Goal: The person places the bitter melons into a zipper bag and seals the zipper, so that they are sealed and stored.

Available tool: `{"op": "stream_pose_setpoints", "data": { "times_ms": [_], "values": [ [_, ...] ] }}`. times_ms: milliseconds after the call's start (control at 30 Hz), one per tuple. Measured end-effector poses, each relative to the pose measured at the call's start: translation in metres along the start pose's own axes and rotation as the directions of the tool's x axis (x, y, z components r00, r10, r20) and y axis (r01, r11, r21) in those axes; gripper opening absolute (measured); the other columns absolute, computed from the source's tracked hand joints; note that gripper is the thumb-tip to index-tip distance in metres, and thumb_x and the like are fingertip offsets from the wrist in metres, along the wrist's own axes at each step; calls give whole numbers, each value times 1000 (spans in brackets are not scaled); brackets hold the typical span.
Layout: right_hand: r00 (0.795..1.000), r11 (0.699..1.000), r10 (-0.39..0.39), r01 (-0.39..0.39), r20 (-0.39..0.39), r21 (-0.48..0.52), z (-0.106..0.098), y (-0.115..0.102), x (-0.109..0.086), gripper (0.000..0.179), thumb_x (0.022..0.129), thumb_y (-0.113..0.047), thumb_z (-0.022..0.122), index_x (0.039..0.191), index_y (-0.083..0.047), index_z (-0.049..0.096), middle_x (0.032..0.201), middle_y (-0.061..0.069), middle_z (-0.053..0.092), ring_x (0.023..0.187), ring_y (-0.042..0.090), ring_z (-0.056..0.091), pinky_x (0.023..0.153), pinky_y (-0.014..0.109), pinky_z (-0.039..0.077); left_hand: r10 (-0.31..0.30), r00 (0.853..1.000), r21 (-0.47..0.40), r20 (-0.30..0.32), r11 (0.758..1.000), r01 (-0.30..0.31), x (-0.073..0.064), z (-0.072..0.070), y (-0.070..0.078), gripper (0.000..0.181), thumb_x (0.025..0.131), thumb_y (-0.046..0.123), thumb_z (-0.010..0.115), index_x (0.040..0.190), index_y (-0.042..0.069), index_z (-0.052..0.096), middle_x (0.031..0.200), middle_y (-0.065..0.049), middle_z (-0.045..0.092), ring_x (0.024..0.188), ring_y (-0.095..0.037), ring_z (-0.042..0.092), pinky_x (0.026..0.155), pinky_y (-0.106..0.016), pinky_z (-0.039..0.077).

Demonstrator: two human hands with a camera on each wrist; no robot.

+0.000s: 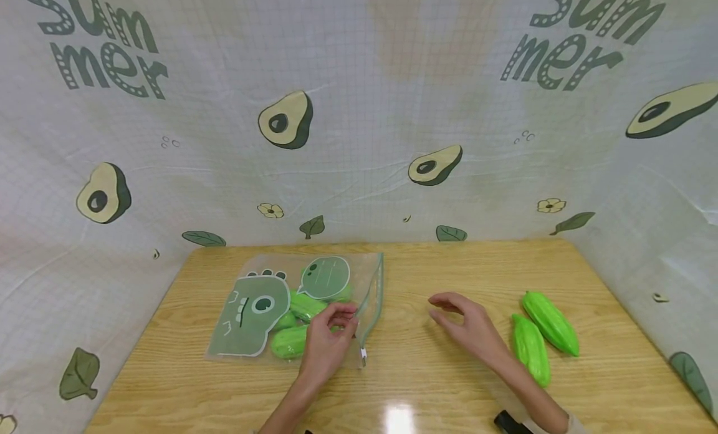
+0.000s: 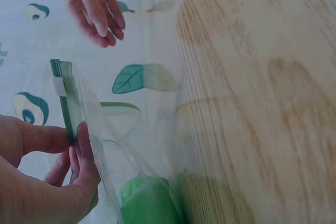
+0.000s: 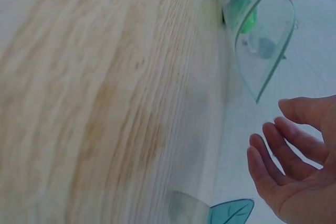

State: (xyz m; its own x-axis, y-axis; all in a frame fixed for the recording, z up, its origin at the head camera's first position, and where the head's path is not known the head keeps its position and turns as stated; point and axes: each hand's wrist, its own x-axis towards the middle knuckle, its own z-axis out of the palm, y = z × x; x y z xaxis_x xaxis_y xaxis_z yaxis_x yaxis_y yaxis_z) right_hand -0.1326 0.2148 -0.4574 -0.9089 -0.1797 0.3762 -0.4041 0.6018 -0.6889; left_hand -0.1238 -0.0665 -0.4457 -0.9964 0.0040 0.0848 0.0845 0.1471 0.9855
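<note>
A clear zip bag [image 1: 235, 350] with a green monster print lies on the left of the table, its mouth facing right and gaping in the right wrist view. Inside it are several green vegetable-like pieces [image 1: 288, 343], ridged and elongated. My left hand [image 1: 327, 343] pinches the bag's green zip edge [image 2: 64, 103] between thumb and fingers, near the white slider [image 2: 58, 86]. To the right of the mouth, my right hand [image 1: 468, 325] hovers over the table with fingers loosely bent and nothing in them. Two more such green pieces [image 1: 550, 323] lie side by side beyond the right forearm.
The wooden table [image 1: 415, 371] is walled at the back and sides by a pale cloth [image 1: 359, 191] printed with avocados and leaves. A black strap [image 1: 510, 423] shows at the right wrist, near the front edge.
</note>
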Motion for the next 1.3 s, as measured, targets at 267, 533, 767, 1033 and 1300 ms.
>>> {"op": "stream_pose_setpoints", "data": {
  "times_ms": [267, 533, 767, 1033, 1300],
  "values": [
    [999, 999, -24, 22, -45, -38, -9, 0, -8, 23, 90, -3, 77, 113, -2, 72, 109, 6, 74, 100, 28, 71, 87, 41, 59, 0, 1000, -1, -2, 1000, 0, -1, 0, 1, 16, 91, -2, 71, 107, -2, 71, 100, -14, 69, 86, -20, 66, 70, -23, 58],
    [997, 996, 6, -13, -78, -89, -18, 1, -19, 24, 90, -3, 78, 113, -4, 73, 111, 4, 74, 102, 26, 70, 89, 29, 57, 0, 1000, 9, 1, 1000, 0, -1, 1, 2, 16, 91, -4, 70, 106, -3, 71, 99, -14, 70, 86, -19, 66, 69, -23, 58],
    [995, 988, 42, -56, -94, -142, -30, 1, -32, 23, 92, -8, 77, 114, -7, 74, 113, 2, 74, 104, 27, 69, 90, 15, 51, 3, 1000, 7, 1, 1000, -3, -1, 1, 2, 15, 91, -4, 70, 106, -3, 71, 99, -14, 70, 85, -19, 66, 70, -23, 58],
    [989, 977, 42, -71, -143, -203, -41, 2, -45, 25, 90, -11, 80, 114, -11, 75, 112, 1, 74, 103, 29, 69, 89, 11, 47, -6, 1000, 14, -2, 1000, 6, -2, 0, 3, 16, 92, -1, 71, 107, -2, 71, 99, -13, 70, 87, -20, 66, 70, -22, 58],
    [984, 970, 2, -46, -180, -239, -50, 6, -57, 27, 86, -6, 82, 112, -10, 74, 109, 1, 75, 102, 23, 67, 90, 5, 41, -10, 1000, 15, -2, 1000, 10, -2, 0, 4, 16, 91, -1, 71, 107, -2, 71, 98, -12, 69, 86, -19, 66, 71, -22, 57]
  ]
}}
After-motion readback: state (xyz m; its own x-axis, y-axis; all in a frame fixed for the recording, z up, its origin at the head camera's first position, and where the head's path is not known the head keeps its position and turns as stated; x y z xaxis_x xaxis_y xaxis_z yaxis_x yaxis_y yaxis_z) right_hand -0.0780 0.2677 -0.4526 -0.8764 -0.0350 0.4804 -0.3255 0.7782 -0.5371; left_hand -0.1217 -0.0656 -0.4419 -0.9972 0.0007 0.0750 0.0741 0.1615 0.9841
